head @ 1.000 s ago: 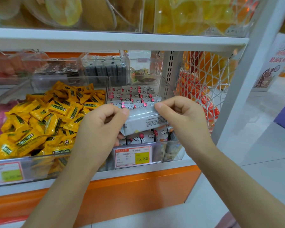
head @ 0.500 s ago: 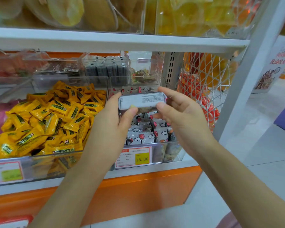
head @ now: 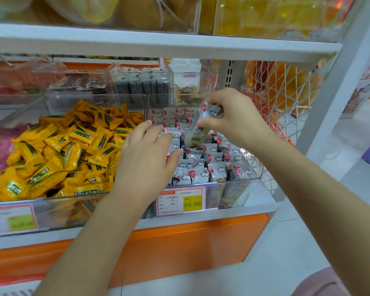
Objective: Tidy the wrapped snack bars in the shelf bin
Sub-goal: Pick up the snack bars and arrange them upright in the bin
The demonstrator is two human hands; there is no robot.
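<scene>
- The right hand [head: 233,118] is at 1 o'clock in the view, raised over the bin [head: 233,194].
- Its thumb and curled fingers pinch one bar [head: 209,111] by the upper end.
- That bar hangs tilted, with its top toward 1 o'clock and its lower end toward 7 o'clock. The lower part is blurred, so I cannot tell whether it touches the bars below.
- The left hand [head: 145,161] is at the centre, palm down, and grips nothing.
- Its fingers [head: 158,133] are relaxed and slightly spread. They rest on the bars [head: 214,159] along the bin's 9 o'clock side.
- The two hands are apart, with the held bar between them.
- The bars in the bin are grey wrappers with white clouds and red dots. They stand packed on end in rows, and a few at the middle lean out of line.
- A tag [head: 182,200] on the bin's front, at 6 o'clock of the bars, reads 15.80.
- Yellow packs [head: 73,146] are heaped in the next bin, at 9 o'clock.
- A white net [head: 286,92] holding orange bags stands at 3 o'clock of the bin.
- A white shelf [head: 158,45] crosses at 12 o'clock.
</scene>
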